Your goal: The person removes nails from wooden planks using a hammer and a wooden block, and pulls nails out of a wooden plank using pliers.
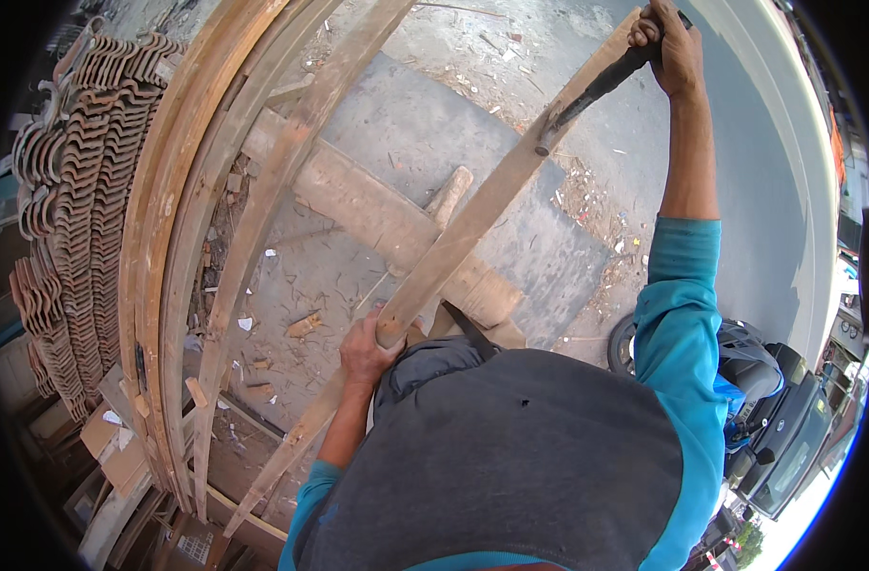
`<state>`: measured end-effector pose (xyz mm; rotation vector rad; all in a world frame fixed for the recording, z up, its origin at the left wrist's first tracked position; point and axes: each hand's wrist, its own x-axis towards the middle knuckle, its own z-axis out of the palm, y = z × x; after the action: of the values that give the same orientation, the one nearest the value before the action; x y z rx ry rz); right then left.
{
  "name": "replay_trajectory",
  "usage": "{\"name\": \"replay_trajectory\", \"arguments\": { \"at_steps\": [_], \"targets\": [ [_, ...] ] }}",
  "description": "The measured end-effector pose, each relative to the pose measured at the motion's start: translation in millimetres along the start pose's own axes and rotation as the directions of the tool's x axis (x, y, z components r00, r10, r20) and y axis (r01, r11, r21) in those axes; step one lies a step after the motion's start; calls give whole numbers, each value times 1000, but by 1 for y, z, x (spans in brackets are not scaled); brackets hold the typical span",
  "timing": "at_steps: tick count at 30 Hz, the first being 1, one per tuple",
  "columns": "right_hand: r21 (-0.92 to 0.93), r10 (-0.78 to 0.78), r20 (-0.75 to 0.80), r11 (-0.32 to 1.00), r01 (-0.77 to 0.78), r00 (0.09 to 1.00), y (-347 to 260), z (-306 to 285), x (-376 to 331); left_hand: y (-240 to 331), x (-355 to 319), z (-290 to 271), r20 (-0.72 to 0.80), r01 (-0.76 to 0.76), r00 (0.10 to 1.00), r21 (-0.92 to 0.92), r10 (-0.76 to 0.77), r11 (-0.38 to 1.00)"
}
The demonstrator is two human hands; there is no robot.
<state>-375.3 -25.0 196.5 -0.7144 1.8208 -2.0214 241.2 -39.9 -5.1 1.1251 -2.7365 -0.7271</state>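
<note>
A long wooden plank (472, 224) runs slantwise from the lower left to the upper right in front of me. My left hand (365, 350) is closed around the plank beside my thigh. Higher up, my right hand (670, 46) grips a hammer (601, 84) by its dark handle, with the arm stretched out. The hammer's metal head rests on or just over the plank; whether a nail sits beneath it cannot be seen. Under the plank lies a thick wooden beam (358, 205), crossing it, with a short wood piece (449, 195) against it.
Several long boards (182, 228) stand along the left, before stacked clay roof tiles (97, 200). A dark flat sheet (406, 105) lies on the floor among wood scraps and debris. At the right are a pale wall (758, 133), a motorcycle (739, 357) and a dark car (791, 447).
</note>
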Motion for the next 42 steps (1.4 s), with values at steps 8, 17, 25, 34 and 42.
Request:
{"name": "replay_trajectory", "arguments": {
  "at_steps": [8, 17, 25, 34, 42],
  "targets": [
    [-170, -350, -171, 931, 322, 921, -7, 84, -98, -14, 4, 2, 36, 26, 999, 74, -29, 997],
    [-235, -386, -302, 916, 325, 872, -12, 94, -115, -15, -10, -5, 83, 0, 997, -29, 3, 1000],
    [35, -143, -280, 987, 159, 949, -1, 14, -58, -16, -12, 2, 50, -1, 999, -34, 2, 999],
    [-117, -334, -232, 942, 315, 914, -4, 82, -121, -20, -8, -4, 102, 69, 992, 24, -71, 997],
    [-268, -415, -248, 898, 350, 875, -1, 112, -144, -18, -21, -3, 38, 65, 997, 6, -65, 998]
  ]
}}
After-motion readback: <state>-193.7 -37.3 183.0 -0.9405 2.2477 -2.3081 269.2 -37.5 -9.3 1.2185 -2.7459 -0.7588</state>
